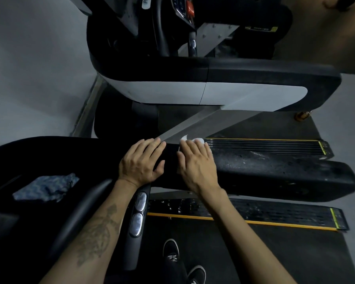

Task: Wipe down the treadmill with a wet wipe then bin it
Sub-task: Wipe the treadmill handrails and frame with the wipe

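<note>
Head view: right hand flat on wipe

The single head-worn wide-angle camera looks steeply down from close above the black treadmill armrest, taking in both forearms, the belt and shoes below, and a second treadmill beyond.

No legible text was observed. Markings on the treadmill console and a yellow-striped label were too blurred to read.
</note>
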The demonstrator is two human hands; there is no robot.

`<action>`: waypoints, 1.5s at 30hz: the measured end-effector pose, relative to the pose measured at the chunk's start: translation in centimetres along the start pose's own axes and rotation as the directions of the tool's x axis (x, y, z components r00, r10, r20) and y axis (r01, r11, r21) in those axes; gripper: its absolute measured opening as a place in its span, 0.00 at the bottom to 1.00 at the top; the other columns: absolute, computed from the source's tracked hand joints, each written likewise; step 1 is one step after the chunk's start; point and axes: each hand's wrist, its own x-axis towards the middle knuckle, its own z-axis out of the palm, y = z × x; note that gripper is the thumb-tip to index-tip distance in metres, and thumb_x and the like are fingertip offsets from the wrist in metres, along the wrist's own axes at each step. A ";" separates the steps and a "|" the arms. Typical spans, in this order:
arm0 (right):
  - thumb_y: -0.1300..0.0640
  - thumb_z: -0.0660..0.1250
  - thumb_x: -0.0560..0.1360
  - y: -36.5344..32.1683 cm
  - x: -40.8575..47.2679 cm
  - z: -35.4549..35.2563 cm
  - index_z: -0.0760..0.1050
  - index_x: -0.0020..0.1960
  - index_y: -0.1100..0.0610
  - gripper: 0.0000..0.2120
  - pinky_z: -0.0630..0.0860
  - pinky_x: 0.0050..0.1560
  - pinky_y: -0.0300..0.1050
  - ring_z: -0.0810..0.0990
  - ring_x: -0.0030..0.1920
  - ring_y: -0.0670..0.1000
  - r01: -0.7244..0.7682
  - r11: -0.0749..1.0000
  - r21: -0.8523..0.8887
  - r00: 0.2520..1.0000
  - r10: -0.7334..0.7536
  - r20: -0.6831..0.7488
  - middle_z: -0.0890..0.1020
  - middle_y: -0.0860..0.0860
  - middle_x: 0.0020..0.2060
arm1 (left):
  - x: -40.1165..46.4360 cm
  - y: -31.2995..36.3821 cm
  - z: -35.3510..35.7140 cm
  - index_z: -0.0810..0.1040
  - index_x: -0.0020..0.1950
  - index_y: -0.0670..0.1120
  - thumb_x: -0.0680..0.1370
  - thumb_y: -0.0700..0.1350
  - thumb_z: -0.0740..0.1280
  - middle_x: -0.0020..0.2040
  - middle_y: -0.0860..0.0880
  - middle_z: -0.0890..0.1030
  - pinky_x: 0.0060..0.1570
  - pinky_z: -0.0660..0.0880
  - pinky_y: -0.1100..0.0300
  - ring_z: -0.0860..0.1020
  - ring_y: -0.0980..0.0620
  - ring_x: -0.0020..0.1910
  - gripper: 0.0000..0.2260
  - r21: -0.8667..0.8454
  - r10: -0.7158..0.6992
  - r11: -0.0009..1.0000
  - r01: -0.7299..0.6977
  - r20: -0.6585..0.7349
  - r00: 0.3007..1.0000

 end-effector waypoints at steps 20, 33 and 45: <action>0.46 0.42 0.81 -1.0 1.3 -0.9 0.78 0.62 0.55 0.28 0.67 0.68 0.53 0.77 0.59 0.57 -0.076 0.995 -0.058 0.996 0.078 0.031 0.82 0.53 0.57 | 0.2 0.0 -0.4 0.80 0.69 0.43 0.83 0.52 0.58 0.65 0.42 0.82 0.61 0.77 0.46 0.82 0.42 0.59 0.22 -0.001 0.005 1.000 -0.005 0.020 1.000; 0.50 0.53 0.82 -0.1 0.6 -1.1 0.78 0.63 0.59 0.21 0.71 0.61 0.54 0.80 0.58 0.58 -0.072 0.990 -0.122 0.996 0.078 0.046 0.84 0.53 0.54 | 0.2 0.1 -0.4 0.81 0.69 0.43 0.82 0.52 0.59 0.64 0.42 0.82 0.61 0.77 0.46 0.82 0.42 0.59 0.21 -0.007 -0.001 1.000 0.001 0.018 1.000; 0.50 0.49 0.79 1.2 1.3 -2.8 0.81 0.50 0.59 0.23 0.73 0.50 0.53 0.82 0.51 0.61 -0.082 0.974 -0.210 0.990 0.104 0.098 0.84 0.57 0.48 | 0.2 0.1 -0.3 0.81 0.68 0.44 0.82 0.52 0.59 0.64 0.43 0.82 0.61 0.77 0.47 0.82 0.43 0.59 0.21 -0.008 -0.013 1.000 0.014 0.023 1.000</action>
